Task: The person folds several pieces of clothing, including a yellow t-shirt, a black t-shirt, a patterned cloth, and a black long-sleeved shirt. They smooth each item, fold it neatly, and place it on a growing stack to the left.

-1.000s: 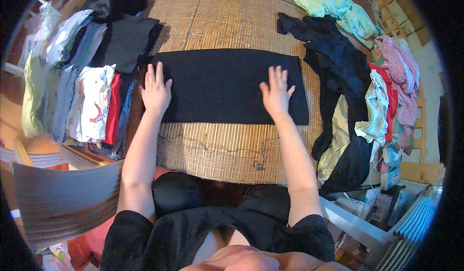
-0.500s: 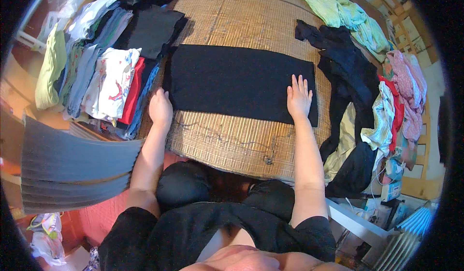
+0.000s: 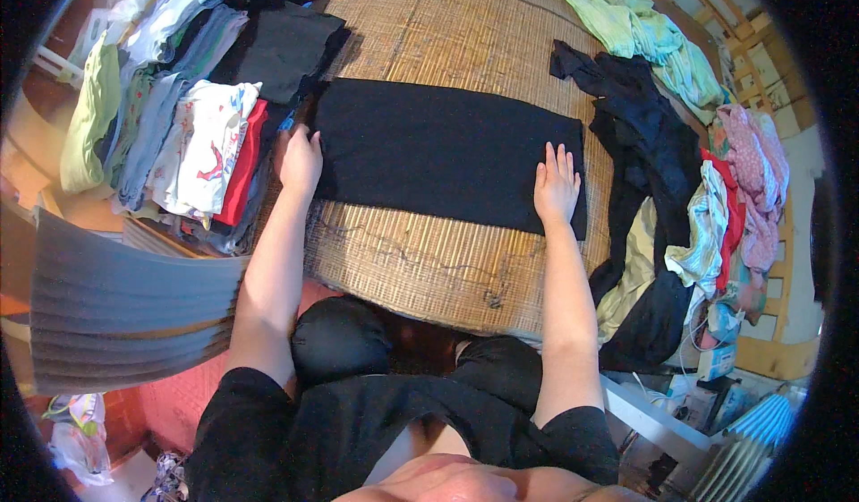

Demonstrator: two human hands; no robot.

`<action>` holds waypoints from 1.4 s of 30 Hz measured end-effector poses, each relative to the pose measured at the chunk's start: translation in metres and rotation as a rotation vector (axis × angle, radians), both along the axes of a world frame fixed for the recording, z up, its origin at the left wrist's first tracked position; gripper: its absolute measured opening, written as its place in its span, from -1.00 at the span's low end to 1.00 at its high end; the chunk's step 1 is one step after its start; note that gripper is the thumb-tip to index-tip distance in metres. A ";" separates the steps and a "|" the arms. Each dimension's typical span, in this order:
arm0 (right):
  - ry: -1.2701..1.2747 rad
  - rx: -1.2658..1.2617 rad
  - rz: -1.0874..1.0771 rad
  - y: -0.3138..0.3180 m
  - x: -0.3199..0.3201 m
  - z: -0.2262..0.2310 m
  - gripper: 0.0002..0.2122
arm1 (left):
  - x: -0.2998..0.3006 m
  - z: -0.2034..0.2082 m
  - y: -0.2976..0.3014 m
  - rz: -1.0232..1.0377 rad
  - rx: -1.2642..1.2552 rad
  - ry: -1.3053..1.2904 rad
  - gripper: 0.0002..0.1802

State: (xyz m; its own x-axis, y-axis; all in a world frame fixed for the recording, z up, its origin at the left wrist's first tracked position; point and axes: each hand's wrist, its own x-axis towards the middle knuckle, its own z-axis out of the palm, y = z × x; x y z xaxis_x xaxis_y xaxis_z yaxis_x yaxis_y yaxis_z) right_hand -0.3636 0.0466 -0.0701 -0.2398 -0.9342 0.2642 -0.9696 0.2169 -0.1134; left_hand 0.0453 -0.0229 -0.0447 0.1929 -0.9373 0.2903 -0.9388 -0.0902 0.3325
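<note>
Up goes the left hand [image 3: 300, 160] since the last frame, farther from the woven mat's [image 3: 420, 265] near edge, now at the black cloth's [image 3: 438, 148] left end, fingers curled, whether gripping I can't tell; the right hand [image 3: 557, 189] stays flat, grasping nothing, on the right end! The cloth lies across the mat, between folded clothes [image 3: 210, 140] along its left edge and a rumpled black garment [image 3: 649, 144] by its right

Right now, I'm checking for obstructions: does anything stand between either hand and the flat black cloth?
Nothing visible does: the right hand lies on the black cloth near its right end, and the left hand is at its left edge.
</note>
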 end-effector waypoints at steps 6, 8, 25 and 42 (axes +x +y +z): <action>-0.019 0.021 0.002 0.000 0.002 0.003 -0.61 | 0.025 -0.019 -0.027 0.206 0.097 0.171 -0.71; -0.014 0.014 0.005 0.000 0.001 0.003 -0.61 | 0.027 -0.020 -0.036 0.206 0.173 0.121 -0.68; -0.103 0.196 0.446 -0.013 0.120 0.017 -0.49 | 0.032 -0.031 -0.066 0.143 0.299 0.033 -0.48; -0.096 0.123 0.512 0.024 0.129 0.003 -0.40 | 0.001 0.018 -0.062 0.020 0.482 0.212 -0.44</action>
